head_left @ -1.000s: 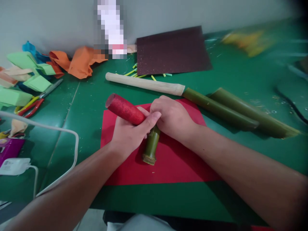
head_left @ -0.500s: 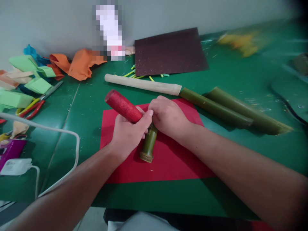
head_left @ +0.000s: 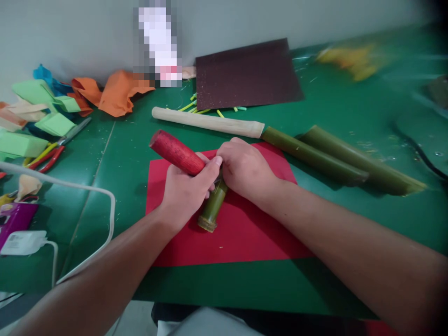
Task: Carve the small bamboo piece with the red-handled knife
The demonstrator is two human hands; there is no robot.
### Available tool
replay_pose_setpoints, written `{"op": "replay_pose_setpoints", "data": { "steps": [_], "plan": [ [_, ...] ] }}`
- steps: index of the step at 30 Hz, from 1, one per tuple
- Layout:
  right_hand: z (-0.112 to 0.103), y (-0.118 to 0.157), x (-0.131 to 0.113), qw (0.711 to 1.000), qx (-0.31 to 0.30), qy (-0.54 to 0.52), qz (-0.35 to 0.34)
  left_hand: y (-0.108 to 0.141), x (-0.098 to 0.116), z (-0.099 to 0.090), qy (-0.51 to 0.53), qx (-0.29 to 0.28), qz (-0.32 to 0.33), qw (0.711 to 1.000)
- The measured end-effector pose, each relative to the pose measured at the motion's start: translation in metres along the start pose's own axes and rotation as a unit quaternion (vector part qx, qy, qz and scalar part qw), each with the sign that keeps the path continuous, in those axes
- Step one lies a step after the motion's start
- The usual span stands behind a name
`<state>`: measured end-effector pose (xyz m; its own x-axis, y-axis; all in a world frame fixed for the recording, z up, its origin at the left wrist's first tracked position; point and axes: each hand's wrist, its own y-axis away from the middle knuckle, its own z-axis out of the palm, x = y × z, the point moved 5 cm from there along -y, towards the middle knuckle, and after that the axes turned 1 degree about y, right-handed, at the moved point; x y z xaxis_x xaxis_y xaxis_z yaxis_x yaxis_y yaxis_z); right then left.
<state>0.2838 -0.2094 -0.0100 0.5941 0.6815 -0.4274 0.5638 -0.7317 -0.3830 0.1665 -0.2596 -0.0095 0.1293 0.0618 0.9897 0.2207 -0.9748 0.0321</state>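
A red stick-like tube (head_left: 179, 154), resembling dyed bamboo, slants up and left out of my left hand (head_left: 185, 193), whose fingers are wrapped round its lower end. Against it presses my right hand (head_left: 245, 163), closed in a fist, thumbs nearly touching. A short green bamboo piece (head_left: 214, 205) runs from under both hands down to a ringed end. Its upper end is hidden by my right hand, which appears to grip it. Beneath lies a sheet of red paper (head_left: 245, 238).
Behind my hands lie a peeled pale bamboo stick (head_left: 206, 122), green bamboo lengths (head_left: 315, 154) and a dark brown sheet (head_left: 248, 77). To the left are folded coloured papers (head_left: 117, 93), red-and-yellow-handled scissors (head_left: 52, 154), a white cable (head_left: 112, 210) and a charger plug (head_left: 24, 242).
The lower end of the green bamboo piece has swung slightly left and up. The red tube has shifted a little left. Both hands keep nearly the same place.
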Motion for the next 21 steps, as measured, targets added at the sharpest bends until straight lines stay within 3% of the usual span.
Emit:
{"op": "replay_pose_setpoints", "data": {
  "steps": [21],
  "plan": [
    [-0.0031, -0.0027, 0.0054, 0.998, -0.009, 0.053, 0.025, -0.0075, -0.0033, 0.0001, 0.015, -0.023, 0.022, 0.999]
  ]
}}
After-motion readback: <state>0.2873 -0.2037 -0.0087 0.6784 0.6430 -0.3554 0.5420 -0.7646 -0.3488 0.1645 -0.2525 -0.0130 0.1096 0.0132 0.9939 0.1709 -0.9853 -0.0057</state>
